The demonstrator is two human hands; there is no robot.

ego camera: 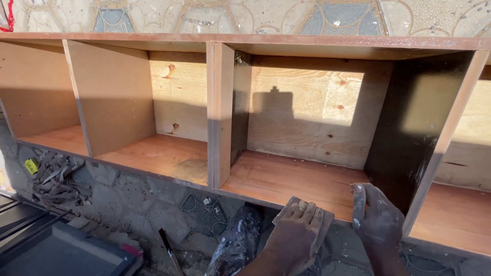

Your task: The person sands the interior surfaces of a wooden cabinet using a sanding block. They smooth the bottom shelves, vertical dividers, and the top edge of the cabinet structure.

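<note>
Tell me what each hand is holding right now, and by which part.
The left hand presses a small flat sheet, likely sandpaper, under its palm at the shelf's front edge. The right hand holds nothing; it rests on the shelf board.

Wooden shelf unit (220,117), open compartments, lying on patterned paving. Left hand (296,232) presses a sanding sheet (327,221) at the front edge of a compartment floor. Right hand (376,217) rests flat beside a blackened divider (409,133). Scrap pile (53,179) at left.
</note>
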